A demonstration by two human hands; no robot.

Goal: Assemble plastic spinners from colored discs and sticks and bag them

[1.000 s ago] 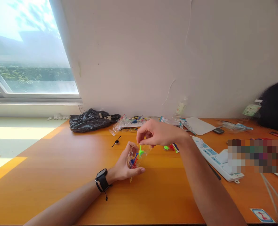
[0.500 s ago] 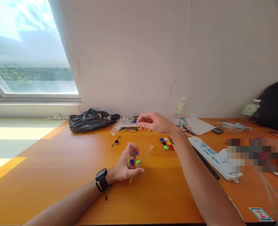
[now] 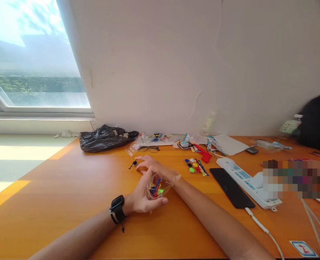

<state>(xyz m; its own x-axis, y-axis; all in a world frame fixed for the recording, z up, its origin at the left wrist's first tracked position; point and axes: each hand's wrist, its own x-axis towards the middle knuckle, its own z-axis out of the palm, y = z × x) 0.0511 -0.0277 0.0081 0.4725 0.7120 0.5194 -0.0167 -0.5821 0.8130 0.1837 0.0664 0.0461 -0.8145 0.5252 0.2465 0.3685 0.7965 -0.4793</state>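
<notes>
My left hand [image 3: 143, 196] is wrapped round a clear plastic bag [image 3: 173, 179] with blue, red and green plastic pieces [image 3: 157, 190] inside. A dark watch is on that wrist. Beyond it, my right hand [image 3: 151, 166] reaches leftward over the table with fingers apart and nothing visible in them. Its fingertips are beside a small black disc with a thin black stick [image 3: 134, 164]; whether they touch cannot be made out. To the right lie several coloured discs [image 3: 191, 165] and thin coloured sticks [image 3: 202, 168] in a group.
A black plastic bag [image 3: 105, 139], glasses [image 3: 149, 148] and a red toy gun [image 3: 204, 153] lie toward the wall. On the right are a black phone [image 3: 231, 187] with a white cable, a power strip [image 3: 246, 180] and another person's blurred hand area [image 3: 292, 178].
My right hand has come down and left from above the table's back to beside the black disc. The phone and red toy gun now show. My left hand still holds the bag.
</notes>
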